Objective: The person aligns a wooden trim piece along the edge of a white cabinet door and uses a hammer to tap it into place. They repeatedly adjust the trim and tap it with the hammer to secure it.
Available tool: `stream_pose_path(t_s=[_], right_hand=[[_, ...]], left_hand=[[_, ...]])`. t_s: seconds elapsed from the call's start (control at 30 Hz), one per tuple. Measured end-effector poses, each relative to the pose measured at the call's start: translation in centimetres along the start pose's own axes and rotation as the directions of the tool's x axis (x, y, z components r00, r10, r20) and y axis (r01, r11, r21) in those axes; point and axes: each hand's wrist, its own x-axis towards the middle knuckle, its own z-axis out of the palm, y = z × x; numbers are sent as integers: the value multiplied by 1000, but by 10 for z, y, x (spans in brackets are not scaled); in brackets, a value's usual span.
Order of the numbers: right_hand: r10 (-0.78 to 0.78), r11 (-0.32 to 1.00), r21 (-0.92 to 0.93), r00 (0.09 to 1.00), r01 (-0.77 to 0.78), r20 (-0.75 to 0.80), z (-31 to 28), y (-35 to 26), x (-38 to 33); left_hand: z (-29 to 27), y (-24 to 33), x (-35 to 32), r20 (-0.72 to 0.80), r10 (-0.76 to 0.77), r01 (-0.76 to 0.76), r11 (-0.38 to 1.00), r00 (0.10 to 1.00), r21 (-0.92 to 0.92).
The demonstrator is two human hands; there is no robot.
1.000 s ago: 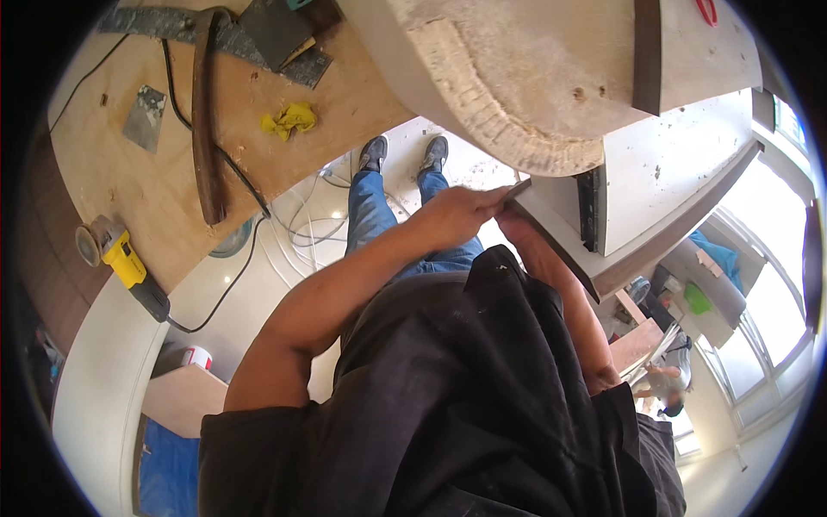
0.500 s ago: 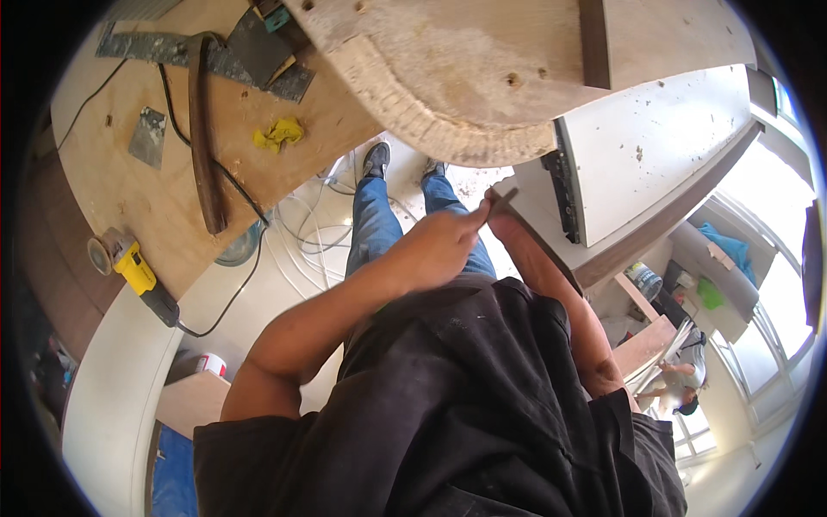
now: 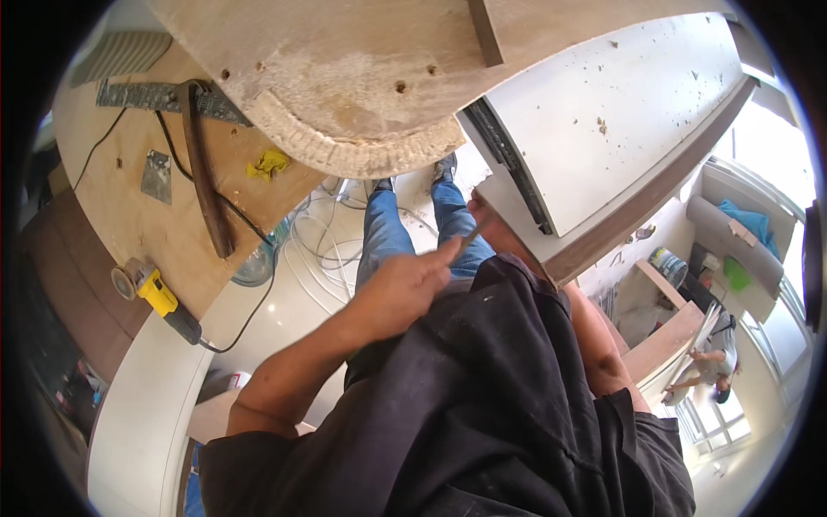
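My left hand is in front of my waist, closed around a thin, narrow brownish strip whose kind I cannot make out. The strip points toward a white-faced board with a brown edge. Up against that board's near left corner is my right hand. The board edge hides most of its fingers and part of the forearm, so its grip does not show. A black metal rail runs along the white face. Above lies a wooden panel with a rough, chipped curved edge.
On the left wooden table lie a yellow-black angle grinder, a curved wooden piece, a scraper plate and a yellow crumpled cloth. White cables loop across the floor. Another person is far right.
My left hand has moved down and left with the strip, away from my right hand. My right hand has shifted slightly left and is more hidden. The whole view has also shifted.
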Motion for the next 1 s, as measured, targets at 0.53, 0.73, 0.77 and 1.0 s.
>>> stream_pose_path(t_s=[0.53,0.73,0.77,1.0], right_hand=[[-120,787,599,989,151,-91,20,29,19],[-12,834,541,982,112,-186,33,76,33],[36,721,691,993,55,-117,31,62,31],[-105,691,721,994,56,23,13,64,23]], left_hand=[[-14,45,-18,46,-262,266,940,964,-216],[-4,31,2,26,-140,142,988,990,-56],[-4,24,13,10,-131,131,991,991,-22],[-8,10,21,-66,6,-2,998,998,61]])
